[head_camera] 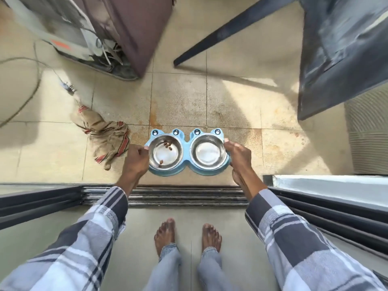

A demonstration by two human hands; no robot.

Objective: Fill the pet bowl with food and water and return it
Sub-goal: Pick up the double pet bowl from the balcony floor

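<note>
Over the threshold: I am seeing the blue pet bowl being held between both hands, above the tiled floor just past the sliding door track.
Left dish: a steel dish is sitting in the left well, carrying a few brown kibbles.
Right dish: the other steel dish is sitting in the right well, and I cannot tell whether it is holding water.
Left hand: the left hand is curling its fingers round the bowl's left edge.
Right hand: the right hand is gripping the right edge, thumb lying on the rim.
Nearby: a crumpled cloth is lying left of the bowl, a dark chair leg is slanting beyond it.
</note>
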